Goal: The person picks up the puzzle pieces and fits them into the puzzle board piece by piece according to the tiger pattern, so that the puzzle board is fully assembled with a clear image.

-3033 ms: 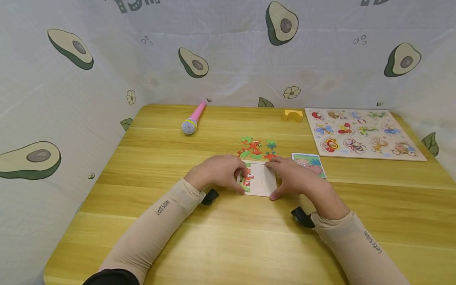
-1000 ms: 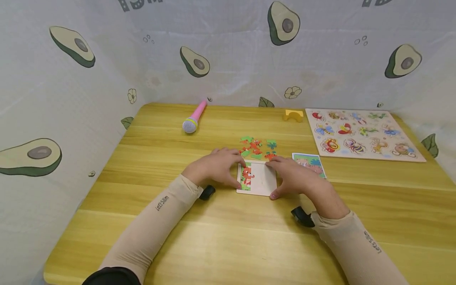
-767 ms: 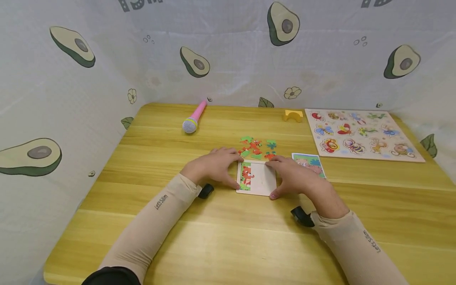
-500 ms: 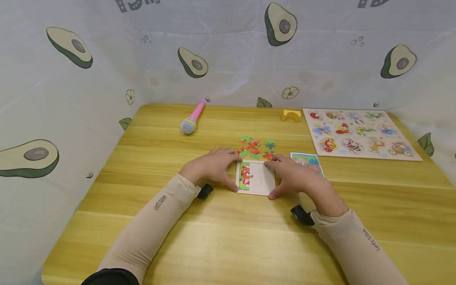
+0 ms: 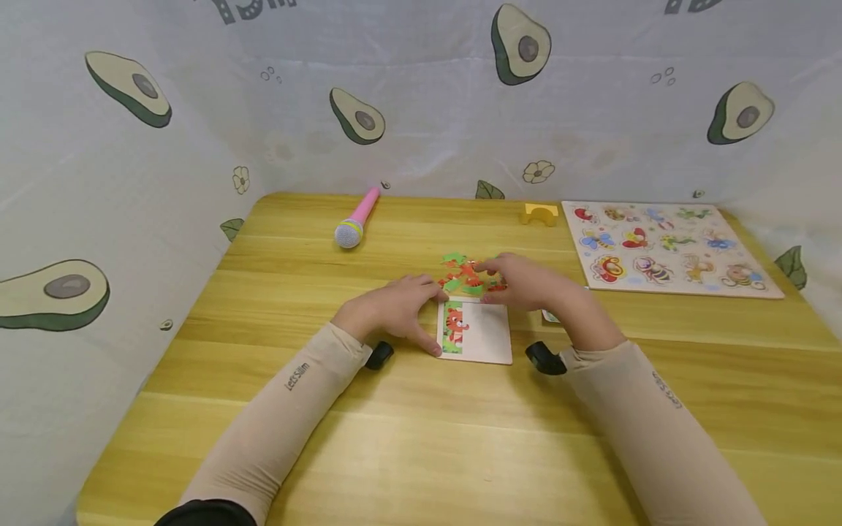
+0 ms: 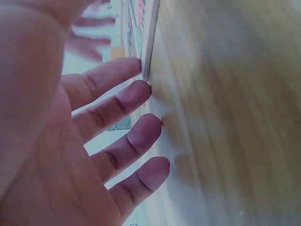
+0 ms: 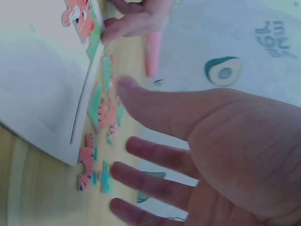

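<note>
My left hand [image 5: 395, 310] rests at the left side of a small puzzle board [image 5: 487, 332], thumb near its lower left corner and index finger at the upper one. In the left wrist view its fingers [image 6: 136, 96] are nearly straight, the index touching the board's edge. An orange tiger and green strip [image 5: 454, 327] fills the board's left part; the rest is bare white. My right hand [image 5: 522, 281] hovers over loose puzzle pieces [image 5: 468, 274] behind the board. In the right wrist view its fingers are spread with nothing between them, near a green piece [image 7: 106, 178].
A picture card [image 5: 550, 316] lies mostly hidden under the right forearm. A large insect peg board [image 5: 671, 248] occupies the back right, near a yellow arch block [image 5: 541, 213]. At the back left lies a pink toy microphone [image 5: 357, 218].
My right hand has left the board's right edge and moved up and back over the loose pieces. My left hand shifted slightly left from over the tiger strip to the board's edge.
</note>
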The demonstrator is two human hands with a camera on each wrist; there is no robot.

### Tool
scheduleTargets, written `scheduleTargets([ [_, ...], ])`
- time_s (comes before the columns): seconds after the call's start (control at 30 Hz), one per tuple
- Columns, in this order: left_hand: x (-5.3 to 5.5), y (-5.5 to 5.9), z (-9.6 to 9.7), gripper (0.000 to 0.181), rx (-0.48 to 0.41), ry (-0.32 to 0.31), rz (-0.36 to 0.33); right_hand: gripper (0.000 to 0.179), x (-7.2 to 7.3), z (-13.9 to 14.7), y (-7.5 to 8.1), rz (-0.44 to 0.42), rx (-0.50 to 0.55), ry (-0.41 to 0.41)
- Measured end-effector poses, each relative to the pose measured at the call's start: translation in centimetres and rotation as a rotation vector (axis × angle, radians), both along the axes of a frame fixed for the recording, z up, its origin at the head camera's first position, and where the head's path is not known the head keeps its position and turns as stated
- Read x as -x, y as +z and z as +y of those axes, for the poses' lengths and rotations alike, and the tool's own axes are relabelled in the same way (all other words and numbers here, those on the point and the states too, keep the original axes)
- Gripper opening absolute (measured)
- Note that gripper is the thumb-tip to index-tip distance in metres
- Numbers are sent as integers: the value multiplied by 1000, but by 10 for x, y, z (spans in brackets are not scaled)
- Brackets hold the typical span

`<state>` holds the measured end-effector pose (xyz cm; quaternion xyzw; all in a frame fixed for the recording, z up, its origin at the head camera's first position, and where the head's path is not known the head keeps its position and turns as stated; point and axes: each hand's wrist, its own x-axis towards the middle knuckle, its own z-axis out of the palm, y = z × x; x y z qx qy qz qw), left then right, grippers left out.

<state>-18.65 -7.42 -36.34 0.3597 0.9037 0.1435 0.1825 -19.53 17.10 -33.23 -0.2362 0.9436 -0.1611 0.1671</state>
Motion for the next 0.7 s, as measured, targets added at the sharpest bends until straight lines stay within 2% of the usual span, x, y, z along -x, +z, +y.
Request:
scheduleTargets([
  [0.13, 1, 0, 2, 84, -10, -4, -6, 48, 22, -14, -3, 45, 18, -26],
  [0.37, 2, -1, 1, 84, -22, -15, 6, 45, 53, -33, -16, 66, 39, -96],
  [0.5, 2, -2, 2, 84, -34, -23, 1, 43, 61, -36, -24, 81, -1, -105],
  [0.7, 1, -3, 2, 83, -28, -9, -2, 36, 63, -41, -28, 80, -6, -112],
])
